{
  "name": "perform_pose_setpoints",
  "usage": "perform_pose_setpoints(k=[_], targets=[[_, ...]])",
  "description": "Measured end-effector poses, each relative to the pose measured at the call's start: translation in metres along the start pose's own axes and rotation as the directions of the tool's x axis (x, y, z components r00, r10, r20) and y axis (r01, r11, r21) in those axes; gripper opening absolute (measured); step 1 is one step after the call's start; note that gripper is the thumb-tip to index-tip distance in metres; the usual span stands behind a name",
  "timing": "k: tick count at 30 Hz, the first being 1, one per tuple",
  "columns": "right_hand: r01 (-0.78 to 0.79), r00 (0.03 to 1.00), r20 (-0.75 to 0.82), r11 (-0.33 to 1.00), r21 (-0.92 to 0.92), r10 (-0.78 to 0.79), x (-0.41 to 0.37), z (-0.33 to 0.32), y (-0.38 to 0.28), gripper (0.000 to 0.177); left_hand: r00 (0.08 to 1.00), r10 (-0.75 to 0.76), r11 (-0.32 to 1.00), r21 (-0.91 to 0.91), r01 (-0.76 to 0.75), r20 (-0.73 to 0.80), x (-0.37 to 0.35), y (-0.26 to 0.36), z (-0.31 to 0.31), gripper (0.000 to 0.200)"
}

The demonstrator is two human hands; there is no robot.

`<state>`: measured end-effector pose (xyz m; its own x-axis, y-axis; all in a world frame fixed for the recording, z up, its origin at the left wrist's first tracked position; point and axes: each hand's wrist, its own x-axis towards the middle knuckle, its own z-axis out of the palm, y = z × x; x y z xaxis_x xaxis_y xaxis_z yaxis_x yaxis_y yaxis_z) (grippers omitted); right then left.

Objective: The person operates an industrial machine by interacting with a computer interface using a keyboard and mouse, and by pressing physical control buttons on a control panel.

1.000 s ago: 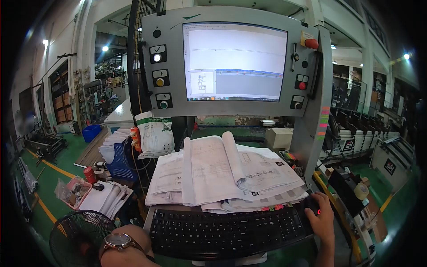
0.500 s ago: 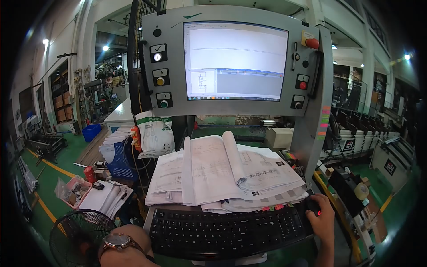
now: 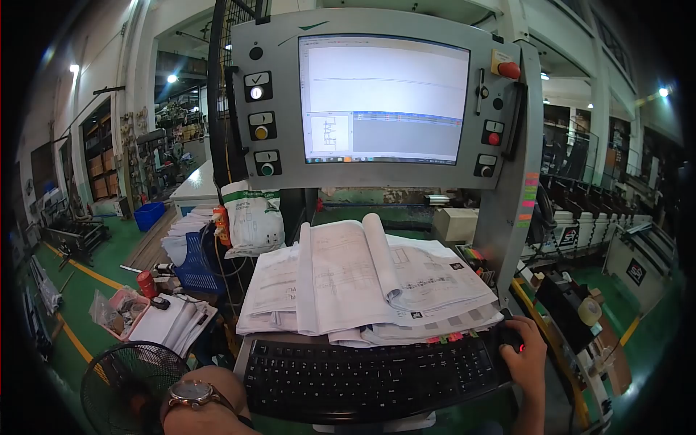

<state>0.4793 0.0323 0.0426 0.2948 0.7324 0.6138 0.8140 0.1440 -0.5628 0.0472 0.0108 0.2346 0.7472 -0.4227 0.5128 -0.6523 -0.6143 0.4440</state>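
My right hand rests over a dark mouse with a small red light, at the right end of the black keyboard. At the lower left is my left forearm with a wristwatch; the fingers of my left hand cannot be made out. Behind the keyboard lies a thick stack of printed drawings, with one sheet curled up in the middle. Above it, a lit screen in a grey panel shows a line drawing and a table of rows.
Panel buttons and a red knob flank the screen. A white bag hangs at left, near a blue basket. A black fan stands lower left. On the right are a tape roll and machinery.
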Motion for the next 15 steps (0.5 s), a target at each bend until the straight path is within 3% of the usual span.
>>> perform_pose_setpoints(k=[15], targets=[[-0.010, 1.000, 0.018, 1.000, -0.004, 0.010, -0.0004, -0.0015, -0.0017, 0.052, 1.000, 0.010, 1.000, -0.014, -0.010, -0.018, -0.0004, 0.0003, 0.0019, 0.012]])
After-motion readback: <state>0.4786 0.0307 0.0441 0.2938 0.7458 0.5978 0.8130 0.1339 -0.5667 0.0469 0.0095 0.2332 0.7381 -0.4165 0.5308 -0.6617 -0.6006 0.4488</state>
